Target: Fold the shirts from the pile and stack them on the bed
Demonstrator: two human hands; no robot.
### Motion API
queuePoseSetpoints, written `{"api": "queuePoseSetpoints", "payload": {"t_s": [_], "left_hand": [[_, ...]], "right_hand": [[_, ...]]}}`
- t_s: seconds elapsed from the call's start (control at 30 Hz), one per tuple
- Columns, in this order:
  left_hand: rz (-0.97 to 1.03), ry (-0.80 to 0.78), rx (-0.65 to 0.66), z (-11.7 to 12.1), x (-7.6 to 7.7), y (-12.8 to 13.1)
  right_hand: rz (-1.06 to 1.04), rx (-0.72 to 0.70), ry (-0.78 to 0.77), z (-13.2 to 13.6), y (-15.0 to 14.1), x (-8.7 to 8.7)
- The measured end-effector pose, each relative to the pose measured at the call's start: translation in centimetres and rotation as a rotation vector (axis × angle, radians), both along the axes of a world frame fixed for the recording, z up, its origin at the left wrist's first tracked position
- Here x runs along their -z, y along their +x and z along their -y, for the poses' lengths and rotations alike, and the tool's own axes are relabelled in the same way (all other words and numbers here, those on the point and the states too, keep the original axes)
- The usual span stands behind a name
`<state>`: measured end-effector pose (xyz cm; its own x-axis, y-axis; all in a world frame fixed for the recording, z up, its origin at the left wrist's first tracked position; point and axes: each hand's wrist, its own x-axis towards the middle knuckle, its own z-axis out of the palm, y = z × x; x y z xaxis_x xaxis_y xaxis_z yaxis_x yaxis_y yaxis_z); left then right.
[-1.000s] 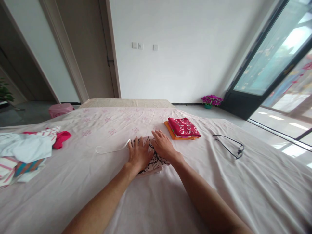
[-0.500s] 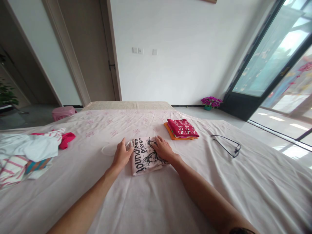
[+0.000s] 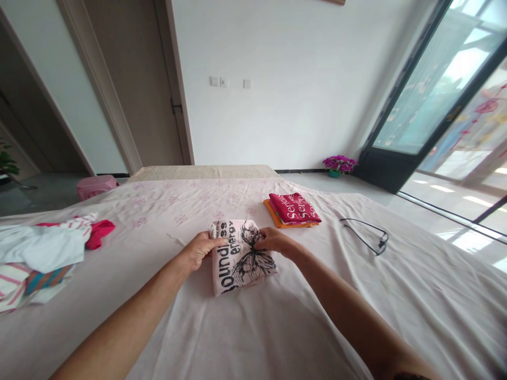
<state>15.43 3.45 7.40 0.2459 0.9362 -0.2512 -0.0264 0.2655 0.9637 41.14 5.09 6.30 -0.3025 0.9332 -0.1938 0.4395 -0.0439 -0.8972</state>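
A folded pink garment (image 3: 241,258), printed with black lettering and a butterfly, is between my two hands over the middle of the bed. My left hand (image 3: 204,248) grips its left edge, thumb on top and fingers underneath. On the far right side, my right hand (image 3: 275,241) pinches it the same way, with the fingers mostly hidden below the cloth. A white cord shows at the garment's upper left corner. Just beyond my right hand lies a folded red garment (image 3: 295,208) with white lettering, on top of a folded orange one (image 3: 273,212).
Loose clothes (image 3: 43,250) are heaped at the left. Black-framed glasses (image 3: 370,235) lie on the pale bedsheet (image 3: 336,285) at the right. Past the bed are a pink stool (image 3: 97,186), purple flowers (image 3: 338,164) and a glass door (image 3: 412,100).
My hands have gone from lying on the garment to gripping its two sides. The garment now looks raised and tilted, its butterfly uncovered. The view has shifted slightly.
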Motion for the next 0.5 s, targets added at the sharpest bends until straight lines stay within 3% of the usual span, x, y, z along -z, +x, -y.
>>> {"api": "queuePoseSetpoints", "payload": {"t_s": [0.07,0.13,0.2,0.27,0.37,0.43,0.5], "left_hand": [[-0.014,0.172,0.011,-0.4,-1.9,-0.5],[-0.089,0.431,-0.012,-0.8,-4.2,-1.3],[-0.226,0.727,-0.033,-1.0,-6.2,-2.6],[-0.412,1.003,0.015,-0.6,-6.6,-4.2],[-0.723,1.224,0.210,1.0,-3.8,-7.1],[-0.884,1.220,0.341,2.3,-0.6,-9.2],[-0.972,1.191,0.364,3.5,2.1,-10.8]], "right_hand": [[-0.164,0.041,0.126,-0.1,-0.6,-0.9],[-0.228,0.143,0.410,0.0,-1.2,-2.0],[-0.157,0.229,0.739,0.5,-1.8,-2.9],[-0.009,0.202,0.985,1.4,-2.0,-3.1],[0.250,-0.053,1.098,3.4,-1.8,-1.2],[0.366,-0.217,1.032,4.4,-1.4,0.6],[0.409,-0.264,0.933,4.8,-1.0,1.9]]}}
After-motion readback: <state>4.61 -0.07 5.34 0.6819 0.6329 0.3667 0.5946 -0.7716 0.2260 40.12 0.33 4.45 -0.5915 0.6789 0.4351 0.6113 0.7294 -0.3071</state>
